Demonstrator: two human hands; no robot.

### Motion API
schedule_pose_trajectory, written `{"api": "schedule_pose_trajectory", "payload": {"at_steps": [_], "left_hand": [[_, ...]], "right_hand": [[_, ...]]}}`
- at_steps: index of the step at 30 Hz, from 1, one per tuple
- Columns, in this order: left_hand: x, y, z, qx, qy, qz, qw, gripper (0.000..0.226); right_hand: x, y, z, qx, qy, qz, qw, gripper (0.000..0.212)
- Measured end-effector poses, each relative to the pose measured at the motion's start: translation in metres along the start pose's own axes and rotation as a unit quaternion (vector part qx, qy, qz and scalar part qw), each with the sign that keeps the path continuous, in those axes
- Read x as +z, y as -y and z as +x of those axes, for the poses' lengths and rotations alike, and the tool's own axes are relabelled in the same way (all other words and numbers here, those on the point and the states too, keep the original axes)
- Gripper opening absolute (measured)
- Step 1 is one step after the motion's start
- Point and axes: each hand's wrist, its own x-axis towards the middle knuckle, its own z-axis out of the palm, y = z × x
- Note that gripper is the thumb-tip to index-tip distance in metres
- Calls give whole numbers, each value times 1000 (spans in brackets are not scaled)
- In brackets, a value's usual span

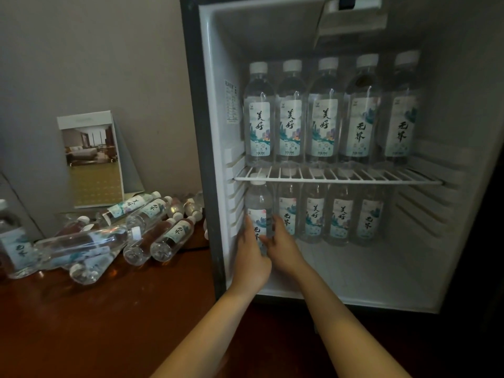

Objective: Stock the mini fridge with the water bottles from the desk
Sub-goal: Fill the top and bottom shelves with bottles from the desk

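Observation:
The mini fridge (210, 132) stands open on the right. Its wire shelf (338, 178) carries several upright water bottles (323, 110). Below, several more bottles (339, 214) stand in a row at the back. At the lower level's left end, a clear labelled water bottle (259, 203) stands upright with both hands around it. My left hand (249, 255) grips its left side and my right hand (283, 246) its right side. Several loose bottles (152, 230) lie piled on the brown desk (103, 317).
A folded hotel card (92, 159) stands against the wall behind the pile. Another bottle (13, 241) stands upright at the far left edge. The fridge floor (368, 274) in front of the lower row is bare white.

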Motion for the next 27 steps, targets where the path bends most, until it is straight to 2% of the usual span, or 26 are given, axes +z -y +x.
{"api": "schedule_pose_trajectory", "payload": {"at_steps": [7,10,13,15,20,27], "left_hand": [[-10,-3,-23,-10,68,-31,997,89],[-18,-2,-38,-22,95,-32,995,74],[-33,3,-58,5,121,-30,992,54],[-47,7,-69,22,129,-30,991,42],[-89,26,-81,22,98,-17,995,32],[-162,65,-81,-23,0,21,1000,28]], "right_hand": [[-2,8,-6,63,5,-45,997,51],[-5,16,-17,86,-50,-64,993,45],[-8,27,-34,66,-140,-61,986,20],[-7,38,-45,45,-159,-24,986,9],[17,76,-66,32,-59,40,997,22],[78,108,-68,-16,44,6,999,22]]}}
